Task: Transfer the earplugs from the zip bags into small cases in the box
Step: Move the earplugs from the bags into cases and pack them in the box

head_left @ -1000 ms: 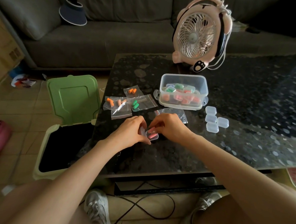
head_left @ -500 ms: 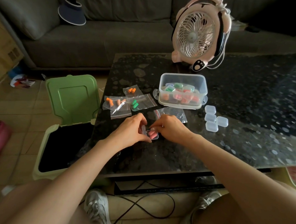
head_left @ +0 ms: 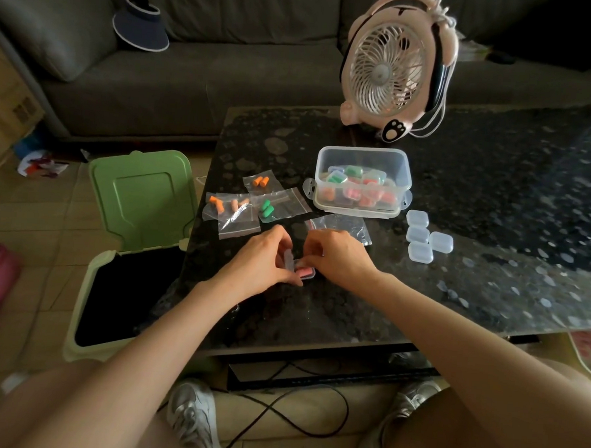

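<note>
Step in hand: by the look of it, seating pink earplugs in a small clear case before its lid goes down.
Left hand: fingers curled narrowly round the case's left side, thumb low at the front corner; it appears to steady the case and hold the raised lid.
Right hand: fingertips pinched close at the case's right edge; whether they press an earplug or only the rim cannot be told.
Where the case is: on the dark stone table, directly between the 2 hands, touching both.
Long axis: the case lies flat with its length running left to right across the grip; the lid stands nearly upright on the left side. The earplugs' own direction is too small to read.
Doing it well: tuck both plugs fully below the rim, keep the base flat, then fold the lid over and press until it closes evenly.
Beyond the grip: an empty zip bag just behind the right hand; filled zip bags behind the left hand; the plastic box of filled cases farther back.
Right of the grip: 4 empty cases, well apart.
</note>
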Available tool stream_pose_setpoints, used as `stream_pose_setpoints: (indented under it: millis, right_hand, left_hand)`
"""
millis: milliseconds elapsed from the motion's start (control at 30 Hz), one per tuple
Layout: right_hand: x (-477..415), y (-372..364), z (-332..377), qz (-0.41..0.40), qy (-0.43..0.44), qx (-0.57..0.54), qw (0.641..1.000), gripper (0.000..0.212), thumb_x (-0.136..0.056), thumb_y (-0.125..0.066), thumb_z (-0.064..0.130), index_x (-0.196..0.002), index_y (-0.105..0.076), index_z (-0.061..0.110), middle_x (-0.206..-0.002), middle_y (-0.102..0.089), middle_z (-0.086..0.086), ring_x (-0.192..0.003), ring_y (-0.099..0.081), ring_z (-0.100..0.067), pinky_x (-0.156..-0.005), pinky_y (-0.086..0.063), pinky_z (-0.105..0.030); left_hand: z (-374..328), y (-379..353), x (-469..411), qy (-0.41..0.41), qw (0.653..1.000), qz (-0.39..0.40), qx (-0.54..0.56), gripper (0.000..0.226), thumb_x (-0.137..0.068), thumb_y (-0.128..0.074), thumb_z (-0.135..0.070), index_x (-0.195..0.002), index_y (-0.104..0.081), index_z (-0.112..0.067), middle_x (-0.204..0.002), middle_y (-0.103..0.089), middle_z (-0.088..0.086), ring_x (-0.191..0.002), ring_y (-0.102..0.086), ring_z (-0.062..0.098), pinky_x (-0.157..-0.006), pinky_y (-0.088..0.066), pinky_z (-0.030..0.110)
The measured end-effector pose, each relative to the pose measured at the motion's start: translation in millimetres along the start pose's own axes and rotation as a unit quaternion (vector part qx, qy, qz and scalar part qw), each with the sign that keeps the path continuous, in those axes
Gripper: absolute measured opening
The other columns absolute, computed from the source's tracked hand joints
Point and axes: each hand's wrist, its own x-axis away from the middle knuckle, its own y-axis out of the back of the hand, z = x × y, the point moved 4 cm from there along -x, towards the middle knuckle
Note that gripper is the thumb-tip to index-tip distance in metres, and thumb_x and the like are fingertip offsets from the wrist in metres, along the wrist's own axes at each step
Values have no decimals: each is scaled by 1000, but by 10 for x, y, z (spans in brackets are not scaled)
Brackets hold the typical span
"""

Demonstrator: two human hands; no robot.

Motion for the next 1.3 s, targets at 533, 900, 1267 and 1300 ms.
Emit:
stream_pose_setpoints:
  millis: [533, 900, 1267, 1300]
  right_hand:
    - [-21, 163, -45, -12, -27, -65, 997, 19, -88, -52, 3, -96, -68, 11, -95, -67, -4, -78, -59, -17, -76, -51, -32]
    - [3, 120, -91, 29, -42, -83, 995, 12, -85, -60, 10, -91, -69, 16, -89, -69, -3, -62, -60, -12, -65, -55, -27]
    - [-58, 432, -239, -9, -141, -366, 920, 25, -86, -66, 9, -109, -59, 5, -82, -67, -13, -62, -64, -16, -58, -56, -28]
    - [-76, 514, -275, -64, -150, -405, 899, 25, -85, -66, 6, -109, -58, 1, -81, -66, -13, -62, -64, -17, -59, -58, -30]
  left_hand:
    - [-73, -161, -3, -81, 989, -63, -102, 35, -78, -72, -39, -103, -59, -18, -103, -52, -7, -94, -49, 10, -73, -42, 24]
    - [-83, -185, -30, -82, 985, -59, -138, 31, -80, -70, -39, -96, -57, -17, -99, -48, -4, -94, -48, 13, -71, -39, 26]
    - [-185, -56, -275, -109, 975, -195, 4, 55, -78, -72, -36, -123, -49, -14, -120, -53, 1, -98, -57, 14, -72, -49, 24]
    - [-190, -76, -318, -100, 975, -198, 15, 62, -77, -73, -37, -127, -45, -13, -124, -50, 3, -102, -56, 16, -75, -50, 26]
